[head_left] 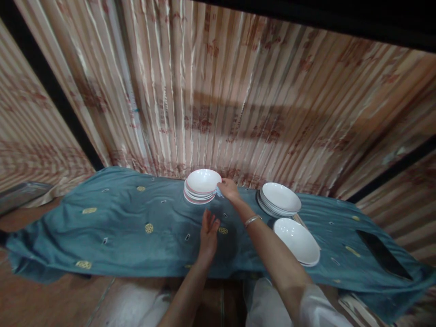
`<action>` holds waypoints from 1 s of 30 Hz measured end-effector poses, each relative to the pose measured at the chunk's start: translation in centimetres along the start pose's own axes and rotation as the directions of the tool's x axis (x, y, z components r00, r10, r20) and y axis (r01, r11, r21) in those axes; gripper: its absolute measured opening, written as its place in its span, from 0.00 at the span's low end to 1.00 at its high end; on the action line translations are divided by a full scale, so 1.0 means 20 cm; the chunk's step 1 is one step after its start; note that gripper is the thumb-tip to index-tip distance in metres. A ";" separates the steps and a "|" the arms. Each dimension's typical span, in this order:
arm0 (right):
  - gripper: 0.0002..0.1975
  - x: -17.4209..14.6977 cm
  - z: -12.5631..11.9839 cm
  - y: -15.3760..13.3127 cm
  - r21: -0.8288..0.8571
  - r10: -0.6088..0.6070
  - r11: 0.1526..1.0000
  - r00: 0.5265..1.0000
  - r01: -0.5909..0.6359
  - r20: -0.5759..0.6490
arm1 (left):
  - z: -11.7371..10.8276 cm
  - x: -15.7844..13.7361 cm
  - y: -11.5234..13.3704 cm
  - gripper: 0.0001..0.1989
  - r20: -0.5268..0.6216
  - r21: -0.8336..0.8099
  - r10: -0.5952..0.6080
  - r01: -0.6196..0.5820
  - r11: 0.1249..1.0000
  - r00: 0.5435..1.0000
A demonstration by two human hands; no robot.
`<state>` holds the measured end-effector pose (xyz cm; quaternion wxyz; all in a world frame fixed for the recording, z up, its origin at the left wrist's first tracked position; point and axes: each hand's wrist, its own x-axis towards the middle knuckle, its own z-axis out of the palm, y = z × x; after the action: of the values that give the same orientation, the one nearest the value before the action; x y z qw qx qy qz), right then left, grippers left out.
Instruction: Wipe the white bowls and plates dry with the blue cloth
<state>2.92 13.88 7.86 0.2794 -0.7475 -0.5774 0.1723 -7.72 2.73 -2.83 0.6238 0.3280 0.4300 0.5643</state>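
My right hand (229,189), with a silver bracelet on its wrist, pinches the right rim of a shallow white bowl (204,180). This bowl is over a stack of red-rimmed white dishes (194,199) at the back of the cloth-covered table; whether it rests on them I cannot tell. A small light blue patch (220,192) shows just below my right fingers, too blurred to name. Nearer to me, my left hand (209,230) hovers in front of the stack, fingers apart and holding nothing.
A second stack of white dishes (281,198) stands to the right, with white oval bowls (297,240) in front of it. Beyond them lies a flat black object (384,254). A patterned curtain (218,91) hangs behind the teal tablecloth (126,231).
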 end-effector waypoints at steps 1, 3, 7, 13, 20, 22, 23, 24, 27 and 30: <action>0.18 -0.02 -0.01 0.02 0.024 -0.007 1.000 1.000 0.008 -0.015 | 0.02 -0.01 0.01 0.33 -0.012 -0.026 -0.032 0.032 0.999 0.999; 0.20 -0.07 -0.05 0.09 0.104 -0.032 0.994 0.998 0.037 -0.055 | 0.05 -0.02 0.04 0.30 -0.026 -0.084 -0.088 0.085 0.993 0.996; 0.22 -0.25 -0.11 0.31 0.336 -0.061 0.936 0.989 0.104 -0.136 | 0.07 -0.03 0.10 0.29 -0.006 -0.192 -0.108 0.104 0.976 0.994; 0.22 -0.58 -0.08 0.61 0.393 -0.016 0.918 0.995 0.053 -0.098 | 0.02 -0.08 0.11 0.26 0.058 -0.274 -0.205 0.213 0.938 0.977; 0.15 -0.72 -0.02 0.72 0.292 0.015 0.956 0.999 -0.029 0.051 | -0.03 -0.14 0.00 0.23 0.023 -0.136 -0.239 0.240 0.961 0.971; 0.15 -0.73 -0.07 0.74 0.179 0.019 0.983 0.998 -0.029 0.057 | -0.04 -0.15 -0.02 0.24 0.019 -0.108 -0.251 0.252 0.962 0.968; 0.17 -0.74 -0.10 0.74 0.120 0.033 0.992 0.999 -0.036 0.022 | -0.04 -0.15 -0.03 0.24 0.015 -0.091 -0.251 0.251 0.964 0.968; 0.18 -0.74 -0.12 0.74 0.073 0.048 0.996 0.998 -0.046 -0.035 | -0.03 -0.16 -0.03 0.24 0.010 -0.072 -0.247 0.247 0.966 0.969; 0.22 -0.74 -0.17 0.73 0.085 0.040 0.996 0.979 -0.023 -0.198 | -0.02 -0.17 -0.03 0.24 0.006 -0.024 -0.246 0.246 0.969 0.969; 0.25 -0.72 -0.12 0.71 0.179 -0.093 0.976 0.977 0.127 -0.190 | 0.00 -0.17 -0.02 0.24 0.036 0.007 -0.267 0.267 0.964 0.963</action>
<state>11.28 -2.92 0.05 0.4097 -0.6967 -0.5713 0.1425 -7.62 -0.61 -2.67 0.7018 0.2777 0.4593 0.4685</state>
